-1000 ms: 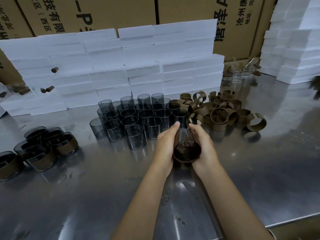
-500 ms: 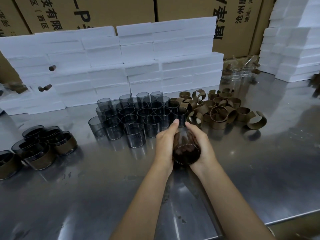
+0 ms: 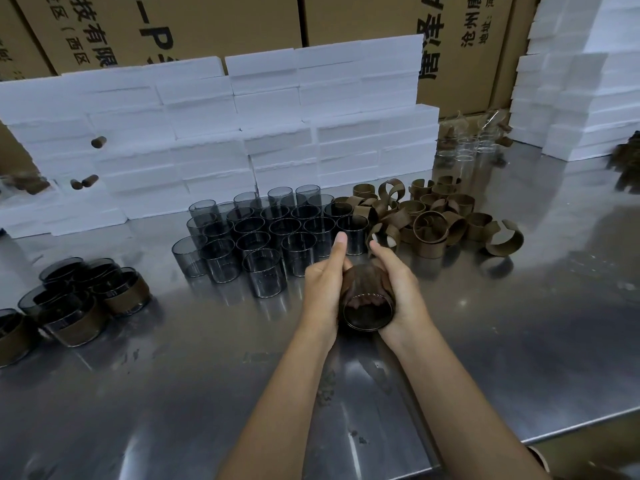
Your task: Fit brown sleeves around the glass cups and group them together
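Observation:
My left hand (image 3: 323,289) and my right hand (image 3: 398,289) wrap around one smoky glass cup (image 3: 367,306) tipped with its mouth toward me, a brown sleeve around its body. The left thumb points up and away. Behind the hands stands a cluster of bare glass cups (image 3: 263,237). A heap of loose brown sleeves (image 3: 429,223) lies to the right of that cluster. Several sleeved cups (image 3: 93,299) stand grouped at the far left of the steel table (image 3: 519,341).
White foam blocks (image 3: 242,133) are stacked along the back, with more (image 3: 588,81) at the right. Cardboard cartons (image 3: 207,22) rise behind them. Clear glasses (image 3: 464,147) sit at the back right. The table's front edge (image 3: 571,424) runs diagonally at lower right.
The cup has stayed between both hands at the same spot, turning slightly in my grip. The sleeve now sits further round its body.

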